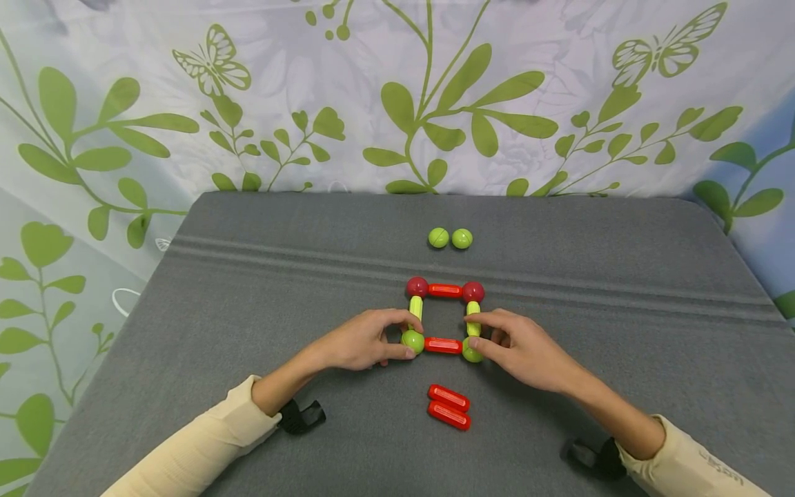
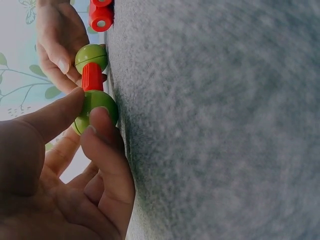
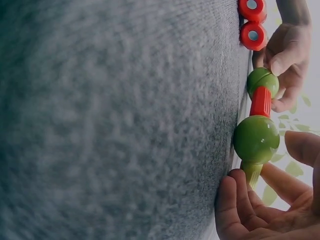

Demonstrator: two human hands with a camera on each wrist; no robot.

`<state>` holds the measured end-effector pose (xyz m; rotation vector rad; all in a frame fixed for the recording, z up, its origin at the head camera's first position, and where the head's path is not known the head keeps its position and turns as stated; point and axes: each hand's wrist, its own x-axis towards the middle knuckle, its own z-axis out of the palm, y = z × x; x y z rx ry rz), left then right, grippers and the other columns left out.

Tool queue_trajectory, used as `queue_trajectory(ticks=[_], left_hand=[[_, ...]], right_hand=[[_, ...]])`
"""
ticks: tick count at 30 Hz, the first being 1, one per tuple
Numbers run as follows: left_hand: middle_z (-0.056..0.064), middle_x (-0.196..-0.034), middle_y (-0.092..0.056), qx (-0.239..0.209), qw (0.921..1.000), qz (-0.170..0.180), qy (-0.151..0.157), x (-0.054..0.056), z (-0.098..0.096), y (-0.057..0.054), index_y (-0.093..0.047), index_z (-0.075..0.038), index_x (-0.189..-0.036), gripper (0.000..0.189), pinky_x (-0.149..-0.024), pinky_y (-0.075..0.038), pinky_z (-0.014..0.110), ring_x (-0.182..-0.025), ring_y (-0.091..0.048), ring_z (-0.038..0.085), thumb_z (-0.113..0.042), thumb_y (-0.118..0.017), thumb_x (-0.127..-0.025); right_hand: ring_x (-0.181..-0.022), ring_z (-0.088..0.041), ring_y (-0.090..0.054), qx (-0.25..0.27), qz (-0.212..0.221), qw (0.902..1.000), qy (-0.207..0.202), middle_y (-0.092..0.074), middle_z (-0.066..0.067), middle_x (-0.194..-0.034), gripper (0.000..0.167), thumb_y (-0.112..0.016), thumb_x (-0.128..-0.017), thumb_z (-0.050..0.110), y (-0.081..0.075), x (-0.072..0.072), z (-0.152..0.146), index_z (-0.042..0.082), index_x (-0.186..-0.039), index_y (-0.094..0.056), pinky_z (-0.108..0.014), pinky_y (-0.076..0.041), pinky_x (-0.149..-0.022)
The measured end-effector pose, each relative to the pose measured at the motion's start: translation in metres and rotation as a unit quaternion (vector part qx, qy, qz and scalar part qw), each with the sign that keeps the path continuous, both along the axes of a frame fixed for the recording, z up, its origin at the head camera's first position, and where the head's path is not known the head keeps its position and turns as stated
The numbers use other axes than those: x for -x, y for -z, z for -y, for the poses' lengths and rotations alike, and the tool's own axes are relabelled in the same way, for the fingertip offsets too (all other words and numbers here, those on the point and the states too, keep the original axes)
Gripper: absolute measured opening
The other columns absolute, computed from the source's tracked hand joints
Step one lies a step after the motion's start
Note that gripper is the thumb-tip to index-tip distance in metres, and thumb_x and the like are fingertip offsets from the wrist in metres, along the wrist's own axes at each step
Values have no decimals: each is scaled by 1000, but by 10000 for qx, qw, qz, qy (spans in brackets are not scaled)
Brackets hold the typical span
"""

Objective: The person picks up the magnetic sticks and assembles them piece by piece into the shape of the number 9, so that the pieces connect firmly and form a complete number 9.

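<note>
Red rod lies crosswise, left hand pinching its left ball, right hand loose.

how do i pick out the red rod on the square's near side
On the grey table, find the square of rods and balls between the left hand and right hand. Its side nearest the person is a red rod with a green ball at each end. The far red rod has dark red balls instead, and the two loose red rods touch no balls.
</note>
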<state>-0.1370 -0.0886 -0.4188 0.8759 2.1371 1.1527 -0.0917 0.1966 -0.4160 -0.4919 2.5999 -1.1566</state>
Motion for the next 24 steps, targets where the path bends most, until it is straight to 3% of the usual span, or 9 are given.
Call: queue_trajectory(ticks=[24], left_hand=[[3, -103, -58, -19, 10000, 64, -28, -1, -1, 2, -60, -9, -122, 31, -56, -49, 28, -56, -58, 16, -14, -70, -94]], right_hand=[[-69, -11, -56, 18, -64, 10000, -18, -59, 2, -94, 37, -67, -96, 24, 3, 0, -1, 9, -129, -63, -28, -45, -57]])
